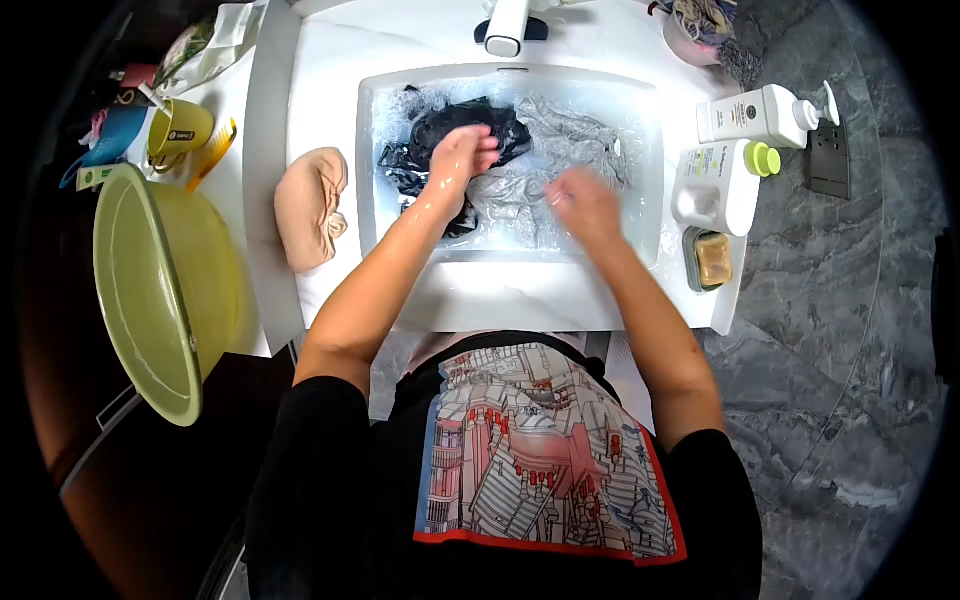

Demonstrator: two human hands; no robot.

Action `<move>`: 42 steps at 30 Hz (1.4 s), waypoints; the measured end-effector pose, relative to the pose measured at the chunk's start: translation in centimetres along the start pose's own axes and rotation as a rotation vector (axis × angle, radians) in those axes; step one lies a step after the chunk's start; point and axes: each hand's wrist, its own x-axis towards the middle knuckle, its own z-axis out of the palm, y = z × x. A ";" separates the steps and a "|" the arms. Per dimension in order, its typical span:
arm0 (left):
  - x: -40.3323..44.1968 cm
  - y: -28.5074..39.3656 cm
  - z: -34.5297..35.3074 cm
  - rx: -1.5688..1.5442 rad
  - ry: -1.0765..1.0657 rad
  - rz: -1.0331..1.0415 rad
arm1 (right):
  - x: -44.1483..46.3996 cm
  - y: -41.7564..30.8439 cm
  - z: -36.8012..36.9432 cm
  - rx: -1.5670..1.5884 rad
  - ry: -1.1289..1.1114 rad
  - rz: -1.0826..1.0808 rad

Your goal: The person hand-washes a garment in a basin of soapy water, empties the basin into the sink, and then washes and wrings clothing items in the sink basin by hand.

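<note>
A white sink (648, 120) holds soapy water with wet clothing in it. Black fabric (450, 120) lies on the left side, and a grey garment (575, 135) spreads over the middle and right. My left hand (465, 155) is wet and hovers over the black fabric, open, its fingers loosely bent with nothing between them. Over the lower part of the grey garment, my right hand (582, 203) is smeared by motion. Its fingers look bent, but I cannot tell whether they hold anything.
Left of the sink lie a beige bundled cloth (311, 210), a green basin (215, 270), a yellow cup (182, 127) and a comb (212, 153). On the right stand a pump bottle (750, 117), a green-capped bottle (715, 185) and a soap bar (714, 259). The faucet (507, 28) overhangs the back.
</note>
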 end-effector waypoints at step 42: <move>-2.0 -2.7 5.5 0.881 -0.356 0.749 | -9.3 -4.3 -16.7 0.774 -0.022 -0.103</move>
